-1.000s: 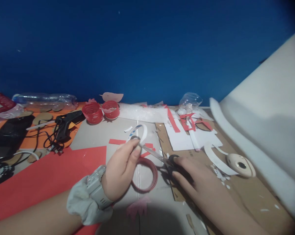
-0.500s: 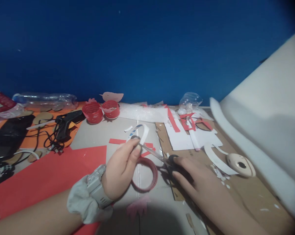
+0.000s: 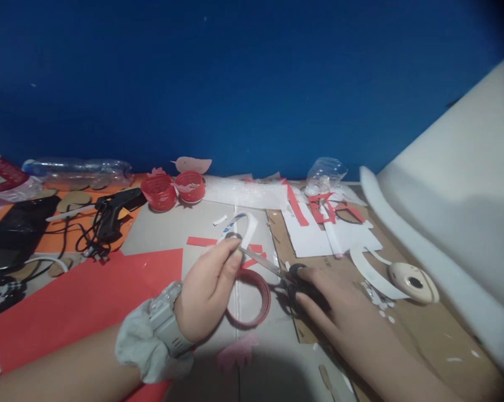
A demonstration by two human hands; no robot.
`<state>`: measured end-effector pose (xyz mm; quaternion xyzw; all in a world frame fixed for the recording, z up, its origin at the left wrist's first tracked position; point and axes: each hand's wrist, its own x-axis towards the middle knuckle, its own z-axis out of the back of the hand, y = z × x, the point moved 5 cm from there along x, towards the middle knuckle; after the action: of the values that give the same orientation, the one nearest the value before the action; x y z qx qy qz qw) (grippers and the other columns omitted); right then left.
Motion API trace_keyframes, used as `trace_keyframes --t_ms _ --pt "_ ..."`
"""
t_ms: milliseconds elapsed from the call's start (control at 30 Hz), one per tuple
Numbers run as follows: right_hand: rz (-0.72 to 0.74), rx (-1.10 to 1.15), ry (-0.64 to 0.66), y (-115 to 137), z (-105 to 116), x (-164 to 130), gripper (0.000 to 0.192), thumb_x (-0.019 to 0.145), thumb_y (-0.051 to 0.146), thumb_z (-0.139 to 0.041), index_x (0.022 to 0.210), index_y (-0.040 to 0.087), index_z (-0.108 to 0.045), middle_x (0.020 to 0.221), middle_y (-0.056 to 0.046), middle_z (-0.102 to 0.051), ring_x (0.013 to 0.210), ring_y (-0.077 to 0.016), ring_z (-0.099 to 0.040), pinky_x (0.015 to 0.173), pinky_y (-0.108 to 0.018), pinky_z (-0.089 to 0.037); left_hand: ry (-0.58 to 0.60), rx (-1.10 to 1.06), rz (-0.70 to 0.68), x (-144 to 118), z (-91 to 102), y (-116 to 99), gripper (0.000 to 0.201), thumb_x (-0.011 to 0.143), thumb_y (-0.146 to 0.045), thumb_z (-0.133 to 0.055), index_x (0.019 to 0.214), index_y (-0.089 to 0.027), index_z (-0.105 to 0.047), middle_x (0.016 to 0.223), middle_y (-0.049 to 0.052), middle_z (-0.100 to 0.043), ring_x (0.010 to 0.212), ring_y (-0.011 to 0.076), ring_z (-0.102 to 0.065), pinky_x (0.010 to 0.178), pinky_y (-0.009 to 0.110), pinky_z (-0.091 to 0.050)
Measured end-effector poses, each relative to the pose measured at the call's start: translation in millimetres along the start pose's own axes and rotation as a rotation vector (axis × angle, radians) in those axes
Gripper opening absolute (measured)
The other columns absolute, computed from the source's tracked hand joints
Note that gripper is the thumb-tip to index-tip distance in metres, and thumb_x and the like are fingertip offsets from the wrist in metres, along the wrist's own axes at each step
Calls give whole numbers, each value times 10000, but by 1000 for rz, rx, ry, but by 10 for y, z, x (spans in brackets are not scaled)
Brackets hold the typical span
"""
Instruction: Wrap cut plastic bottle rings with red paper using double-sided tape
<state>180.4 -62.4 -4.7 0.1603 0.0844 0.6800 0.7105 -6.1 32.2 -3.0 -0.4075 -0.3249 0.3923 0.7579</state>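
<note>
My left hand [image 3: 207,287] is closed, thumb and forefinger pinching a white paper strip [image 3: 249,230]. Beyond the fingers the strip curls up in a loop, with blue marks on one side. My right hand [image 3: 333,307] grips the black handles of a pair of scissors [image 3: 264,261]. Their blades point left and reach the left fingertips at the strip; the exact contact is hidden by the thumb. Just below lies a red ring [image 3: 265,312], partly behind my left hand. Narrow red paper strips [image 3: 201,242] lie behind it on the table.
Red paper [image 3: 88,301] covers the left side. A black glue gun [image 3: 113,215] with its cable lies behind it. Two red cups [image 3: 158,192] stand at the back. On the right, cardboard [image 3: 436,346] carries white scraps and a beige oval device [image 3: 414,282]. A pink cutout [image 3: 237,352] lies in front.
The loose end of the white strip has shifted slightly and shows a little broader. Both hands and the scissors hold nearly the same position.
</note>
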Motion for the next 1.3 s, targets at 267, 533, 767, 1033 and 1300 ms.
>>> trace_keyframes --t_ms 267,533,767,1033,1300 --pt "-24 14 36 4 -12 1 211 898 276 -452 1056 219 -580 999 -89 -698 899 -261 -673 718 -394 -550 10 -10 -3 -6 -2 7 321 968 -357 -366 1158 -172 -547 1151 121 -637 1115 263 -555 964 458 -416" --pt "-23 9 11 27 0 7 206 885 289 -465 1040 225 -585 976 -88 -703 869 -263 -680 690 -382 -549 7 0 -34 11 0 -4 282 968 -335 -373 1149 -197 -539 1103 90 -647 1063 246 -580 930 416 -433" --pt "-32 19 11 8 -13 11 212 880 290 -469 1043 218 -583 988 -93 -703 885 -272 -680 701 -398 -551 6 -5 -35 4 2 -8 287 971 -335 -369 1148 -185 -538 1086 87 -644 1041 235 -585 921 404 -436" --pt "-42 32 29 4 -10 -9 237 888 312 -460 1067 218 -582 1000 -99 -699 890 -275 -680 700 -394 -549 -6 -6 -23 -1 10 -4 311 961 -338 -379 1163 -166 -542 1153 118 -638 1108 261 -565 955 442 -422" --pt "-30 45 29 -17 -31 -3 237 895 307 -455 1080 214 -570 1005 -105 -685 903 -275 -667 721 -403 -540 -11 -8 -31 25 16 -18 303 957 -345 -394 1142 -165 -554 1115 108 -654 1053 242 -592 918 413 -442"
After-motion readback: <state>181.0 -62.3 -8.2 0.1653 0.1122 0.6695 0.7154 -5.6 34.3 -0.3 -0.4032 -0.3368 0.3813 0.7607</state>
